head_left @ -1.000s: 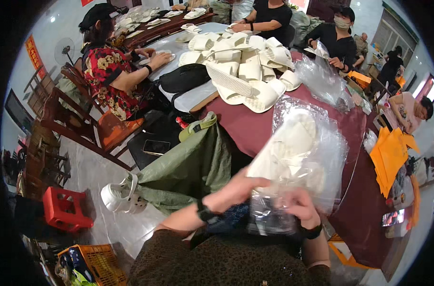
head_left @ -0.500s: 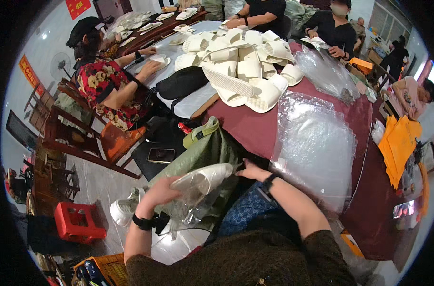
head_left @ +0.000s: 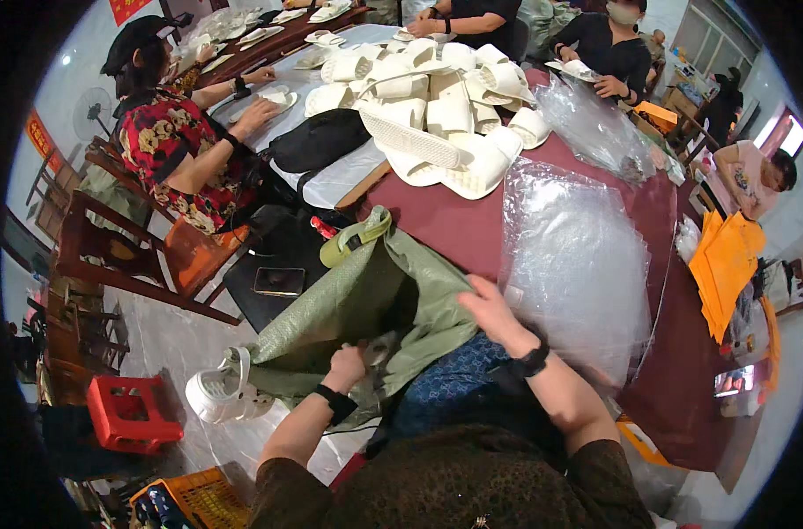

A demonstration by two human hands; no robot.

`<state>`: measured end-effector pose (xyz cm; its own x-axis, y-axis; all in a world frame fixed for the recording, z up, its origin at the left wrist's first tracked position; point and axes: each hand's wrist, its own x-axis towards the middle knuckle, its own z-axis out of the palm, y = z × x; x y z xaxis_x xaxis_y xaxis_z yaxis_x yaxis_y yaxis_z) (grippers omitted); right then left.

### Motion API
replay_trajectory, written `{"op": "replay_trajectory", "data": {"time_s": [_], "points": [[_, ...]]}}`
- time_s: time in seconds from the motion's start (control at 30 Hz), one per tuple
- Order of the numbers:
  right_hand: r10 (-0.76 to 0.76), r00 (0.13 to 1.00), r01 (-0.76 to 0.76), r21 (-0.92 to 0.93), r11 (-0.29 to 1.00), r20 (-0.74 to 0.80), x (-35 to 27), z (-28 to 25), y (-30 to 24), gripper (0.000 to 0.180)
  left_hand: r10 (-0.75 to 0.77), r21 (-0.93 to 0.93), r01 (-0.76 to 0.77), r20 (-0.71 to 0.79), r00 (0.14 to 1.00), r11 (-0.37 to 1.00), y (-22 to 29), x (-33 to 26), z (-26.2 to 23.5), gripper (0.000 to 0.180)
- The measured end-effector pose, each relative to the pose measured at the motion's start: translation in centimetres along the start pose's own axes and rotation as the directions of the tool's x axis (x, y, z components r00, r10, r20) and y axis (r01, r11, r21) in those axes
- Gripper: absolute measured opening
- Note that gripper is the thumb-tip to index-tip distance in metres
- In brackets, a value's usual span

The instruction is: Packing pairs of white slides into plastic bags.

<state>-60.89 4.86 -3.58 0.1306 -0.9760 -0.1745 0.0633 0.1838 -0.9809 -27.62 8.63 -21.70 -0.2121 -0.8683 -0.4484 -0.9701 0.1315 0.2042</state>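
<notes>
A green woven sack (head_left: 340, 295) gapes in front of my lap. My left hand (head_left: 347, 367) is in its mouth, fingers closed at a clear plastic bag (head_left: 380, 349). What lies inside that bag is hidden by the hand and the sack's shadow. At the sack's right rim, my right hand (head_left: 488, 309) grips the edge and spreads it. On the table ahead rises a heap of cream slippers (head_left: 446, 106). Flat clear plastic bags (head_left: 578, 264) lie on the dark red tablecloth (head_left: 437, 220), to the right of my right hand.
A phone (head_left: 279, 280) rests on a black surface left of the sack. A white clog (head_left: 225, 392) and a red stool (head_left: 135, 414) are at the lower left. Orange envelopes (head_left: 723, 269) lie at the right. Co-workers handle slippers around the table.
My left hand has carried the bagged cream slipper down into the sack, where the slipper no longer shows. My right hand has moved up and drawn the sack's edge to the right.
</notes>
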Motion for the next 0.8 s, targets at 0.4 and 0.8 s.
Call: {"op": "replay_trajectory", "data": {"time_s": [0.4,0.8], "points": [[-0.282,0.940,0.216,-0.307,0.927,-0.191,-3.3,-4.7,0.8,0.039,0.002,-0.055,0.035,0.562,0.827,0.998,-1.8,0.9,6.9,0.053],[-0.540,0.841,0.265,-0.875,0.405,0.004,-11.9,-7.3,-10.0,0.044,0.392,-0.342,-0.292,0.274,0.878,0.893,14.6,-4.4,-22.3,0.046]]}}
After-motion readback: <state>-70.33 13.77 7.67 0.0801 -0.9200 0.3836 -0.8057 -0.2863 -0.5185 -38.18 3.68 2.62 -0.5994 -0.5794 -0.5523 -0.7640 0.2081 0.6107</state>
